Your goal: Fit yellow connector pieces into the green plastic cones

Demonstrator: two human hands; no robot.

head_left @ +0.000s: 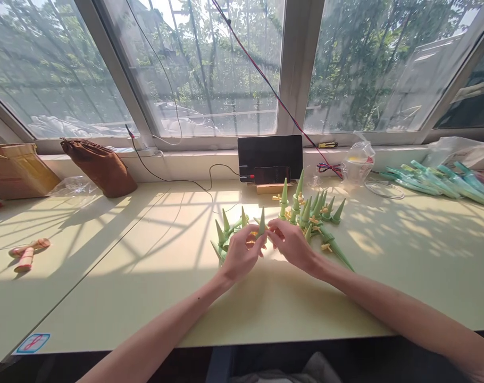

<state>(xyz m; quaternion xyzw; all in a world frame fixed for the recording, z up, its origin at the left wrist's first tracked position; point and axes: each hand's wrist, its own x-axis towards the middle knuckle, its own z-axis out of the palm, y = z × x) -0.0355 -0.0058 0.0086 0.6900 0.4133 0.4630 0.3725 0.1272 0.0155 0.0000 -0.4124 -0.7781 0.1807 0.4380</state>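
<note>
My left hand (244, 250) is closed around a pointed green cone piece (261, 222), whose tip points up. My right hand (290, 242) meets it from the right, fingertips pinched against the side of that piece; whatever lies between them is too small to make out. Behind and right of my right hand stand several similar green cone pieces (306, 214), many with small yellow pegs (314, 219) stuck in their sides. One long green cone piece (340, 254) lies tipped over beside my right wrist. More green cones (220, 234) are grouped left of my left hand, partly hidden by it.
A dark tablet (269, 151) leans at the back on a wooden stand (270, 189). Bagged green pieces (445, 181) lie at the far right. A brown pouch (102, 169), a cardboard box (18, 170) and wooden handles (25, 259) are at left. A cable (166, 180) crosses the table's back.
</note>
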